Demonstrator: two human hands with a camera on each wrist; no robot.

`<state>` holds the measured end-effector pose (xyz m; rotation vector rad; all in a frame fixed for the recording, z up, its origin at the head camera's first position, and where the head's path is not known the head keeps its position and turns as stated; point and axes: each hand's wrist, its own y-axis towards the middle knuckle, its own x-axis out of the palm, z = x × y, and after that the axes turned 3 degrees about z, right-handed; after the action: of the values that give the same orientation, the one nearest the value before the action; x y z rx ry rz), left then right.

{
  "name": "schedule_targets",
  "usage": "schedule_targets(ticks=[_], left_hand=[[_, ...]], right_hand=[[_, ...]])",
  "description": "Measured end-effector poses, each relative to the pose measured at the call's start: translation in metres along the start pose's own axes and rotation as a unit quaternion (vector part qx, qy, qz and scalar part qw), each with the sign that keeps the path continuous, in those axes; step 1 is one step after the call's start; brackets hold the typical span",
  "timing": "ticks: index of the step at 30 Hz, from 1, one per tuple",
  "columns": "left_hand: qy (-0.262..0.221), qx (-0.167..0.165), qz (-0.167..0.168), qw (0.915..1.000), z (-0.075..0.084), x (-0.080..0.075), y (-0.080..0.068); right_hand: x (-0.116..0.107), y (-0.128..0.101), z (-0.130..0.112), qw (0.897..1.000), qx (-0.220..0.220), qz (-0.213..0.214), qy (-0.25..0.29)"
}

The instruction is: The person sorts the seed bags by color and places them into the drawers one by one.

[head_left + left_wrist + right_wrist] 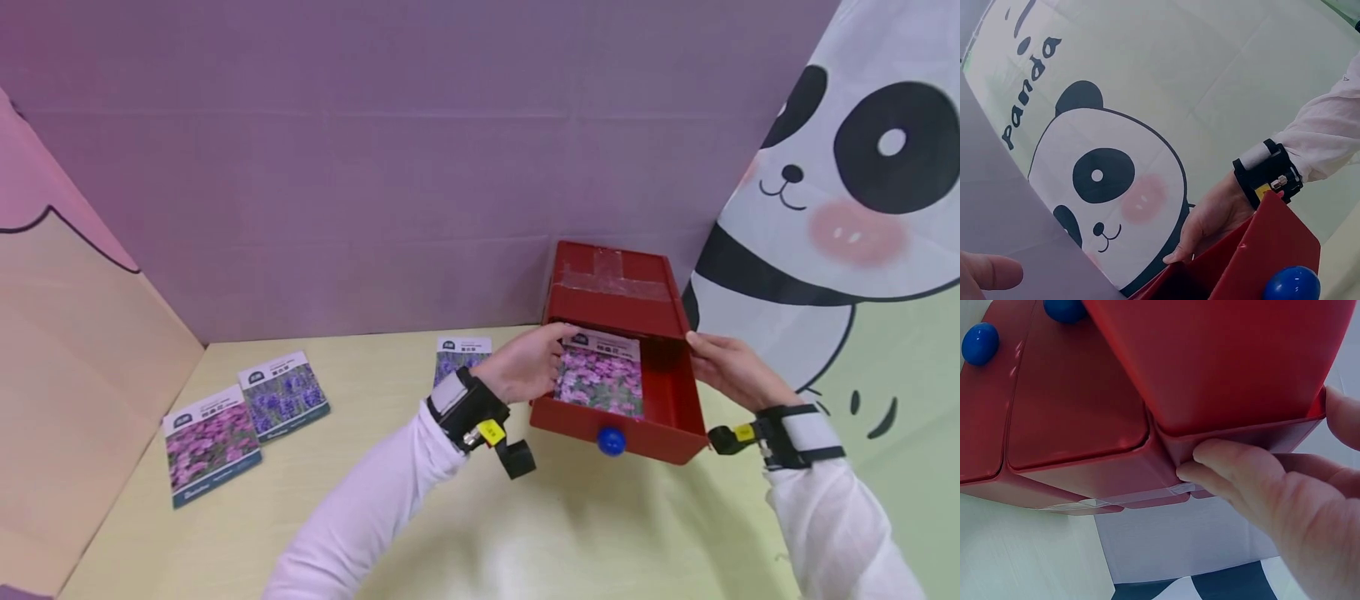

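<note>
A red drawer cabinet [618, 283] stands at the back right with its top drawer [675, 392] pulled out, a blue knob [611, 442] on its front. Inside, toward the left, lies a seed packet [600, 379] with a pink flower picture. My left hand [525, 367] pinches this packet at its upper left corner, the other fingers curled beside its edge. In the left wrist view only the left thumb [991, 272] shows. My right hand [731, 362] grips the cabinet's front edge at the right, its fingers [1241, 469] along the side and the thumb at the corner.
A purple-flower packet [459, 354] lies behind my left forearm. On the table's left side lie another purple-flower packet [285, 400] and a pink-flower packet [210, 442]. Purple cloth [337, 208] hangs behind the table, and a panda-printed cloth [847, 217] on the right.
</note>
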<state>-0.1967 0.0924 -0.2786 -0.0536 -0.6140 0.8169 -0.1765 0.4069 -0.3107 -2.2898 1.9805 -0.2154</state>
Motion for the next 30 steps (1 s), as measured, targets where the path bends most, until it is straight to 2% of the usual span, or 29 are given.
schedule_targets(ticks=[5,8,13,17,19,24,30], left_hand=[[-0.009,0.018,0.001,0.9998,0.006,0.001,-0.002],[0.001,0.029,0.013,0.9995,0.009,0.001,-0.004],[0.056,0.067,0.032,0.9957,0.014,0.0,-0.014],[0.13,0.116,0.055,0.9832,0.022,-0.002,-0.023],[0.161,0.13,0.073,0.9756,0.026,-0.003,-0.027],[0.205,0.139,0.123,0.9609,0.034,-0.011,-0.034],[0.222,0.147,0.176,0.9477,0.038,-0.022,-0.036]], right_hand=[[-0.001,0.0,0.001,1.0,-0.002,0.001,-0.005],[-0.001,0.0,0.002,1.0,-0.005,0.001,-0.009],[-0.001,0.0,0.002,1.0,-0.008,-0.006,0.001],[-0.001,0.0,0.002,1.0,-0.009,-0.006,0.005],[-0.001,0.0,0.002,1.0,-0.008,-0.003,0.0],[-0.001,0.001,0.001,1.0,-0.004,0.001,-0.002],[-0.002,0.001,0.002,1.0,0.0,0.006,0.002]])
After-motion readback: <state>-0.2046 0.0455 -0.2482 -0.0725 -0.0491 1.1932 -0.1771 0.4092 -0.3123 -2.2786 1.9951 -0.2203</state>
